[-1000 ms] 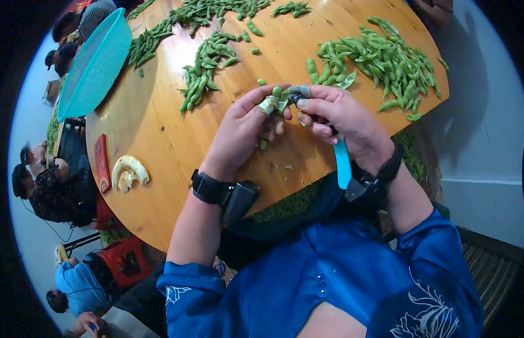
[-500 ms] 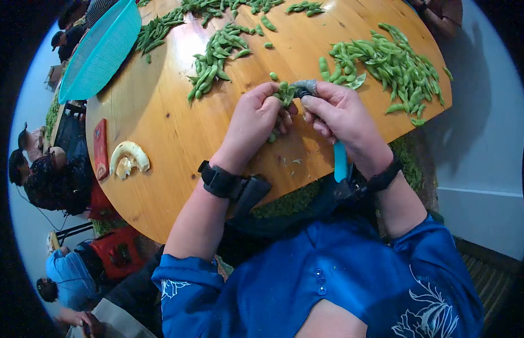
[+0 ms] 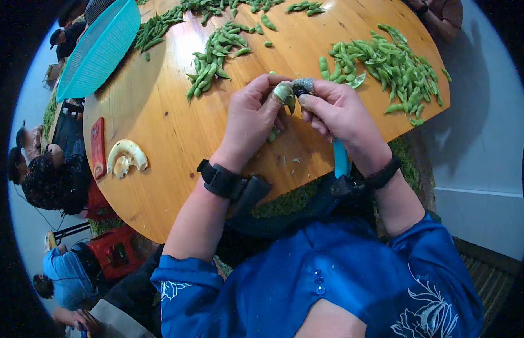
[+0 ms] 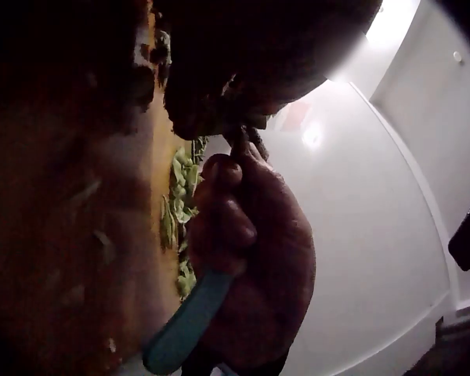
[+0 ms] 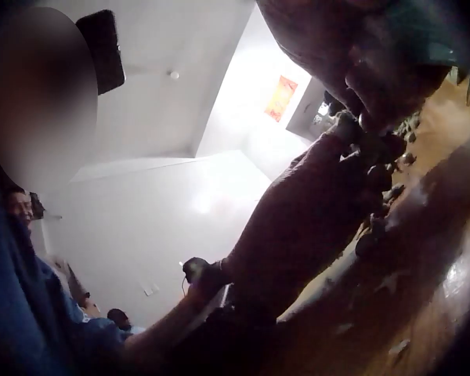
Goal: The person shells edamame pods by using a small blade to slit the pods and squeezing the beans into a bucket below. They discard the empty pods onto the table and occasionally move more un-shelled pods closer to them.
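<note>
Where the two hands meet, just above the middle of the head view, a green pod (image 3: 283, 93) is pinched between the thumb and forefinger of the left hand (image 3: 248, 121). The right hand (image 3: 341, 115) is brought in close from the right of the frame, so that the fingertips of both hands are gathered around the pod. A tool (image 3: 340, 159) with a teal handle is gripped in the curled fingers of the right hand, and the handle juts out below the palm toward the wrist. A grey cap (image 3: 303, 85) is seen at the thumb tip, touching the pod's upper end. The same handle (image 4: 188, 321) is shown at the lower middle of the left wrist view, under the right hand (image 4: 254, 258).

Both hands are held over the round wooden table (image 3: 160, 129). A large heap of pods (image 3: 394, 65) is spread at the upper right, and a smaller heap (image 3: 214, 56) lies at the upper middle. A teal basket (image 3: 98, 50) is set at the upper left edge.
</note>
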